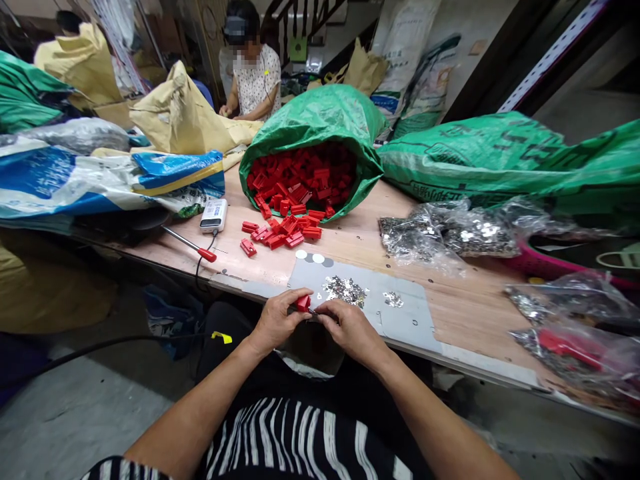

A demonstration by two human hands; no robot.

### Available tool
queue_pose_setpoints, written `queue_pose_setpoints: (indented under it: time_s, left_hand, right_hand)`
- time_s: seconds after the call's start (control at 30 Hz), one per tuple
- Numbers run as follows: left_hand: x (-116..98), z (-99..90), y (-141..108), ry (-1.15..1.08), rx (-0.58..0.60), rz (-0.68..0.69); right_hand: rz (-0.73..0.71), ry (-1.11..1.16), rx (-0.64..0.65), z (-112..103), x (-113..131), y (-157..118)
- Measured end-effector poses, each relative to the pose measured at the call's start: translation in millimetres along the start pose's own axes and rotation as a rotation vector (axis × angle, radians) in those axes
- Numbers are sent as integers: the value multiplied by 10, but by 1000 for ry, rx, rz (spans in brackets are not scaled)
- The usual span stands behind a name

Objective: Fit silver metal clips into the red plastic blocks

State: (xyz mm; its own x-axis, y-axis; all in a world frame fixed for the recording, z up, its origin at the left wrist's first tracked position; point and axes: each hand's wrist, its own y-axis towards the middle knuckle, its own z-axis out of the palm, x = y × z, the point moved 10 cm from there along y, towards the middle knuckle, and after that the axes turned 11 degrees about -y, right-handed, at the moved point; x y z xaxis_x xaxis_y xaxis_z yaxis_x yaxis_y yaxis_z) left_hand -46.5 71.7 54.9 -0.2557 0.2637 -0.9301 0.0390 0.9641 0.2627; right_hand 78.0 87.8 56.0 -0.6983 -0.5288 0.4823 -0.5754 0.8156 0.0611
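At the front edge of the table, my left hand (278,320) is closed on a small red plastic part (303,303). My right hand (351,328) pinches a thin dark metal piece (313,312) whose end meets the red part; its kind is too small to tell. Just beyond my hands, a pile of small shiny metal pieces (345,291) lies on a grey mat (410,313), with a smaller heap (393,299) to its right. More loose red plastic parts (287,227) spill from the mouth of a green woven sack (325,110).
Left of the red parts are a white device (214,215) with a cable and a red-handled screwdriver (200,250). Clear bags of metal pieces (480,233) and a pink basket (535,263) stand on the right. Across the table sits another person (255,77).
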Motion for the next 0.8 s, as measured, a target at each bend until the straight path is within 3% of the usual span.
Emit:
queue_pose_setpoints:
  time_s: [0.3, 0.63, 0.8]
  left_hand:
    - [14, -5, -2, -9, -9, 7]
    - [12, 27, -32, 8, -17, 59]
    - [-9, 26, -42, 31, -44, 79]
  right_hand:
    - [37, -45, 15, 17, 8, 3]
    - [169, -302, 119, 23, 145, 44]
    - [177, -377, 88, 45, 226, 30]
